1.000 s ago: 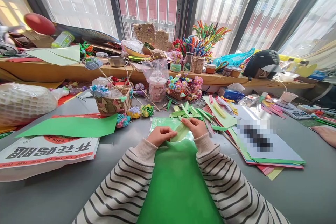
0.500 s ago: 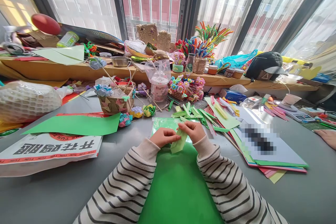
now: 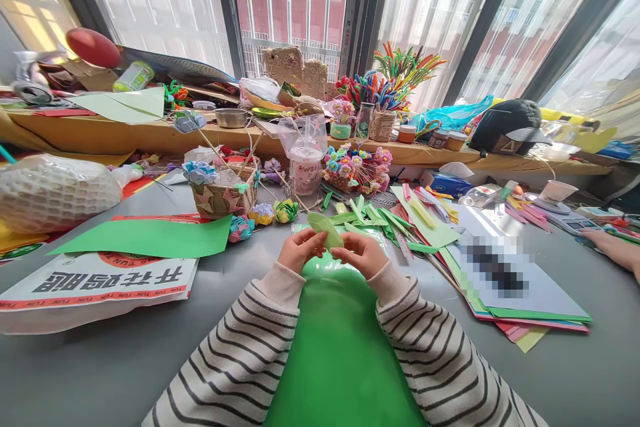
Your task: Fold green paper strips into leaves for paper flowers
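A small piece of light green folded paper (image 3: 326,228) is pinched between both hands, tilted up toward the left. My left hand (image 3: 301,252) grips its left edge and my right hand (image 3: 361,255) its lower right end. Below them lies a shiny green sheet (image 3: 345,340), running down between my striped sleeves. Just beyond the hands is a pile of green paper strips (image 3: 367,213).
To the left, a green paper sheet (image 3: 145,237) lies across a printed bag (image 3: 115,280). A woven basket (image 3: 220,197) with paper flowers and a plastic cup (image 3: 306,167) stand behind. Rightward is a stack of coloured paper (image 3: 540,303); another person's hand (image 3: 613,247) rests beyond it.
The light green paper has turned from hanging below my fingers to pointing up between them. My right hand has shifted lower on it. The other person's hand has reached further into view.
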